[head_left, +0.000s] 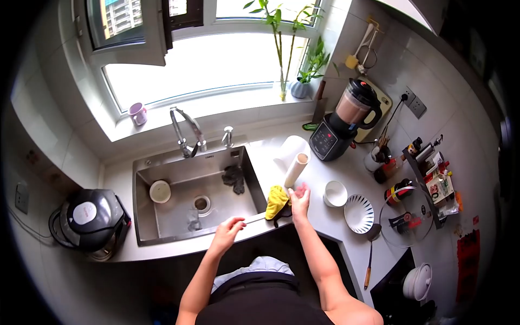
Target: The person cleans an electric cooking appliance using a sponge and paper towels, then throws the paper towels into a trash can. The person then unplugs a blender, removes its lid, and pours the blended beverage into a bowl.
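Note:
My left hand hovers over the front rim of the steel sink, its fingers loosely stretched and nothing in them. My right hand is over the counter just right of a yellow cloth, which lies crumpled by the sink's front right corner. Its fingers look spread, with no object visible in them, though the tips are blurred. Just beyond those fingertips stands a pale roll with a hollow core; whether they touch it I cannot tell. Behind it is a white rounded item.
In the sink are a white bowl and a dark rag. To the right are a white bowl, a patterned dish, a ladle, a glass lid and a blender. A cooker stands left.

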`<state>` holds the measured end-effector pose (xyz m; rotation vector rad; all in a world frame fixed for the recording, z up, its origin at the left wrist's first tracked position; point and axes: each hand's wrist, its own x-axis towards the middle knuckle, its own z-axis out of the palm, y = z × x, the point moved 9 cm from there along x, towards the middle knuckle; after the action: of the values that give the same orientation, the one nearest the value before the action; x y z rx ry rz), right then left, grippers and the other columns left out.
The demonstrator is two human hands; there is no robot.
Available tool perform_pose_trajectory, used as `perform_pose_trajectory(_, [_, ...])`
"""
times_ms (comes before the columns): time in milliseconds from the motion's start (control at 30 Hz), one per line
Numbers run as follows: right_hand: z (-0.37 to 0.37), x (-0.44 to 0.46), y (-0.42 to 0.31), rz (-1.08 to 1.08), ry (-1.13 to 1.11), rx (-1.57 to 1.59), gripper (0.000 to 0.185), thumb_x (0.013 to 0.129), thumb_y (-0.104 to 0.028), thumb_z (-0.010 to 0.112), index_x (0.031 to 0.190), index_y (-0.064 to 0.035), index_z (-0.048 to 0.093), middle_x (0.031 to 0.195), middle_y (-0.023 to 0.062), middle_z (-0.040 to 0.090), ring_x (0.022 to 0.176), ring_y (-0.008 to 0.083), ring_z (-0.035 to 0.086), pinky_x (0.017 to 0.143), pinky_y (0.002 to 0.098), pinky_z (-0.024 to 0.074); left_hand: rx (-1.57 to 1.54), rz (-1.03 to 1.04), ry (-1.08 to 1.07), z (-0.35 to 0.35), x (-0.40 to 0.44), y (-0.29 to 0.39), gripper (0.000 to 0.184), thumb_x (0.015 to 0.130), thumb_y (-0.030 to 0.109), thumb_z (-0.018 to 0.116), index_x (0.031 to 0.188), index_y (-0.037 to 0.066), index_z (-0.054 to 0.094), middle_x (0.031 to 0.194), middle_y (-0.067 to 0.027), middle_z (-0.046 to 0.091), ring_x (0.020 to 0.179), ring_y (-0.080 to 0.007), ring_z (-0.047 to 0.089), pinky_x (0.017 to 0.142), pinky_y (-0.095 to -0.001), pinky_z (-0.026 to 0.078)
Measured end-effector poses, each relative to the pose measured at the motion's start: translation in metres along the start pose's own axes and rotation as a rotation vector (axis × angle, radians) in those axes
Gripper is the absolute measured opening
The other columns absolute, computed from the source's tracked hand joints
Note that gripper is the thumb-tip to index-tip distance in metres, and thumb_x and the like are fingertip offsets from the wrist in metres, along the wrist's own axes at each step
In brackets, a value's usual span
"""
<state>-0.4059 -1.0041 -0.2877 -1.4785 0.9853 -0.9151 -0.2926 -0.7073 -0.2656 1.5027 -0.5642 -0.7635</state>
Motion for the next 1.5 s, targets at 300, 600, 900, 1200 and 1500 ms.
perform_pose_trajectory(300, [0.05, 0.101, -0.019, -0.219, -0.135, 0.029, 0.062, 0.08, -0.021, 0.08, 0.131, -0.0071, 0.047, 0.118, 0.0132, 0.06, 0.109, 0.0253, 0.059, 0.095, 0.0384, 0.0464, 0.042, 0.036, 0.124, 0.055, 0.05, 0.018, 0.025, 0.098, 0.017, 0.059, 0.117, 0.002, 0.065, 0.098, -0.0074, 0.073, 0.093, -0.0141, 0.067, 0.084, -0.0287, 0.051])
perform_pose_trajectory(600, [0.096, -0.023, -0.106, 0.413, -1.261, 0.579, 0.071, 0.082, -0.042, 0.072, 0.134, 0.0006, 0.049, 0.123, 0.0124, 0.06, 0.113, 0.0223, 0.058, 0.101, 0.0377, 0.045, -0.327, -0.182, 0.239, 0.009, 0.082, 0.023, 0.111, 0.076, 0.054, 0.08, 0.156, 0.006, 0.019, 0.156, -0.0206, 0.032, 0.147, -0.0303, 0.025, 0.118, -0.0442, 0.019])
perform_pose_trajectory(900, [0.073, 0.004, -0.059, 0.536, -1.003, 0.564, 0.085, 0.085, -0.045, 0.072, 0.148, -0.0024, 0.032, 0.141, 0.017, 0.047, 0.127, 0.0273, 0.05, 0.105, 0.041, 0.0433, -0.48, -0.084, 0.285, 0.043, 0.071, 0.07, 0.029, 0.098, 0.029, 0.064, 0.103, 0.001, 0.068, 0.09, -0.0015, 0.069, 0.078, -0.009, 0.063, 0.069, -0.0254, 0.051])
perform_pose_trajectory(1200, [0.05, 0.025, -0.025, 0.414, -0.921, 0.301, 0.074, 0.086, -0.025, 0.074, 0.143, -0.0026, 0.033, 0.132, 0.0164, 0.052, 0.119, 0.0244, 0.054, 0.099, 0.04, 0.0476, -0.036, 0.156, 0.602, -0.002, 0.038, 0.108, 0.038, 0.102, 0.032, 0.057, 0.105, -0.004, 0.069, 0.084, -0.0043, 0.07, 0.079, -0.0094, 0.061, 0.071, -0.0264, 0.049])
perform_pose_trajectory(1500, [0.021, 0.156, -0.009, -0.293, -0.132, 0.082, 0.063, 0.083, -0.017, 0.077, 0.131, -0.0041, 0.04, 0.117, 0.0117, 0.057, 0.108, 0.0239, 0.057, 0.095, 0.036, 0.0459, -0.115, 0.114, 0.895, -0.049, -0.02, 0.09, 0.034, 0.103, 0.026, 0.055, 0.1, -0.005, 0.067, 0.08, -0.0009, 0.065, 0.073, -0.0073, 0.054, 0.067, -0.0251, 0.046])
